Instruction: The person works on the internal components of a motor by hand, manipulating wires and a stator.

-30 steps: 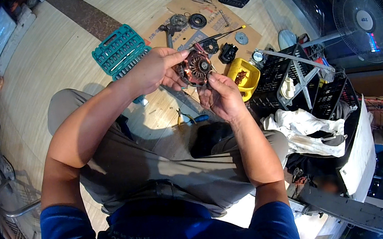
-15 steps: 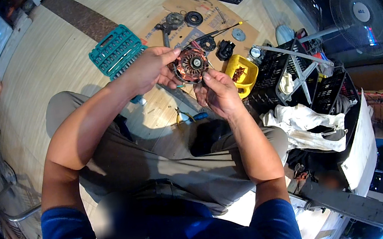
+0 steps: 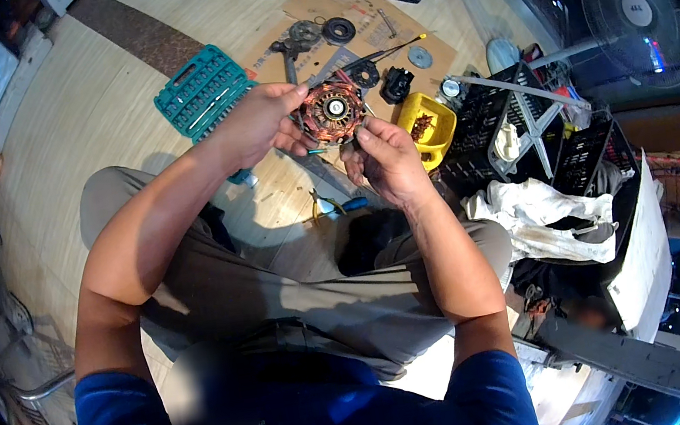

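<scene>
Between my two hands is an alternator stator (image 3: 318, 124), a ring of copper windings around a metal centre with a round hub. My left hand (image 3: 261, 126) grips its left edge, thumb on top and fingers curled beneath. At its lower right edge, my right hand (image 3: 389, 157) pinches the rim with thumb and fingers. The stator is held up above the floor, face toward me. Beneath it, pliers (image 3: 325, 206) with yellow and blue handles lie on the floor. A yellow tub (image 3: 443, 128) with small copper-coloured pieces stands just right of my right hand.
A teal socket set case (image 3: 188, 77) lies open at left. Cardboard (image 3: 368, 15) beyond carries black and metal parts, including a black pulley-like ring (image 3: 338, 31). Black crates (image 3: 508, 99), a white cloth (image 3: 544, 222) and a standing fan (image 3: 638, 10) are on the right.
The stator has tilted a little, so its face shows more squarely and brightly. Both hands keep their hold, shifted very slightly left in the view.
</scene>
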Tool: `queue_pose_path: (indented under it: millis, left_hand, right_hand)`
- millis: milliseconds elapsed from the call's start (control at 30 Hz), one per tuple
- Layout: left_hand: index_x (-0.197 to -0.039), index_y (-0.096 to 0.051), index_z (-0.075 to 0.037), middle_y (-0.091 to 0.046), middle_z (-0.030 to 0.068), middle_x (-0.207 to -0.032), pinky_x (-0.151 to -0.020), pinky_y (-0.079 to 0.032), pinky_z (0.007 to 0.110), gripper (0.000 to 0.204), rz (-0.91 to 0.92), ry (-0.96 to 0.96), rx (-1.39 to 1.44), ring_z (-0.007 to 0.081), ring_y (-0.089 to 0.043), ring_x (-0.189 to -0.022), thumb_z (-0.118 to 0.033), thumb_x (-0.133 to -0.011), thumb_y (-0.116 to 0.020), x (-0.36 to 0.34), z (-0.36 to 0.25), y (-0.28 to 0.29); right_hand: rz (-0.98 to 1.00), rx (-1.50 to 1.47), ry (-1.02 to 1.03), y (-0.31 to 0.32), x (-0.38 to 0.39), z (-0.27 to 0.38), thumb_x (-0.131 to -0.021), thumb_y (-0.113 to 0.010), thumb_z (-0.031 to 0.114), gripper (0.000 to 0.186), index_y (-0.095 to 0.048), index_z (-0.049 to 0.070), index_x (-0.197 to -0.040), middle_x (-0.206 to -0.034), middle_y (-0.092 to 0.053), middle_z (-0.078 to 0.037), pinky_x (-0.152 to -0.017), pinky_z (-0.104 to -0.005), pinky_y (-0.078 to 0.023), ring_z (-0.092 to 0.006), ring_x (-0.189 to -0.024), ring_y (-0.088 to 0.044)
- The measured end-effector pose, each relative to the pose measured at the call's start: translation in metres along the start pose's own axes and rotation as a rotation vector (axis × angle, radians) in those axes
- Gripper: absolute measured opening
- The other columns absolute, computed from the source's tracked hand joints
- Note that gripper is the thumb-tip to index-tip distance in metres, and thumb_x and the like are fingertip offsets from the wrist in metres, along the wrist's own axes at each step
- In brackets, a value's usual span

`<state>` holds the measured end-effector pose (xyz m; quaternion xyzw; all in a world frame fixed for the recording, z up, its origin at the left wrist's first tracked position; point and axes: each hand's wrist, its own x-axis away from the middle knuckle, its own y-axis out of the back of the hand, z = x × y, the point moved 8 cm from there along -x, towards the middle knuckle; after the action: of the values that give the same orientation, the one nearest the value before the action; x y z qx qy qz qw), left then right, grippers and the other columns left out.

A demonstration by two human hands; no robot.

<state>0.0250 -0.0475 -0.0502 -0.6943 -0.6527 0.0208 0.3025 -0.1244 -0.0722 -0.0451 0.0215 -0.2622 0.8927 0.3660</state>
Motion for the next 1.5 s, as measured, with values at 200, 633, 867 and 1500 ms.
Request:
queue_pose_path:
  millis: [200,633,867,1500]
  left_hand:
    - [-0.101,-0.053,-0.002,-0.067,0.0144,-0.077,-0.055,-0.055,0.031,0.032,0.005,0.009,0.008,0.0191,-0.066,-0.06,-0.032,-0.099,-0.044,0.0,0.0,-0.001]
    - [-0.122,-0.047,0.0,-0.064,0.0105,-0.105,-0.074,-0.056,0.032,0.038,0.233,-0.097,0.106,0.018,-0.065,-0.09,-0.023,-0.093,-0.057,0.002,-0.005,-0.022]
    - [-0.129,-0.039,0.001,-0.06,0.0102,-0.111,-0.077,-0.056,0.032,0.059,0.192,-0.144,-0.008,0.0179,-0.063,-0.094,-0.006,-0.08,-0.07,-0.002,0.002,-0.022]
    - [-0.12,-0.042,0.0,-0.061,0.0106,-0.107,-0.068,-0.052,0.03,0.047,0.065,-0.252,0.167,0.0172,-0.061,-0.094,0.001,-0.08,-0.066,0.0,-0.012,-0.02]
  right_hand:
    - [0.003,-0.016,-0.004,0.002,0.001,-0.001,-0.095,-0.054,0.024,0.026,-0.055,-0.002,-0.103,-0.079,-0.063,-0.012,-0.049,-0.0246,-0.046,-0.0138,-0.055,-0.057]
    - [-0.007,0.023,0.043,0.003,-0.001,0.003,-0.092,-0.059,0.022,0.027,-0.056,-0.001,-0.106,-0.08,-0.063,-0.008,-0.05,-0.025,-0.045,-0.0147,-0.058,-0.056]
    - [0.007,0.099,0.072,0.0,0.0,0.006,-0.091,-0.061,0.021,0.029,-0.057,-0.001,-0.109,-0.08,-0.062,-0.007,-0.051,-0.0243,-0.045,-0.0132,-0.059,-0.057]
    - [-0.366,1.006,-0.178,0.171,-0.038,-0.081,-0.093,-0.055,0.025,0.03,-0.062,-0.004,-0.097,-0.074,-0.064,-0.01,-0.052,-0.0271,-0.047,-0.0147,-0.056,-0.059]
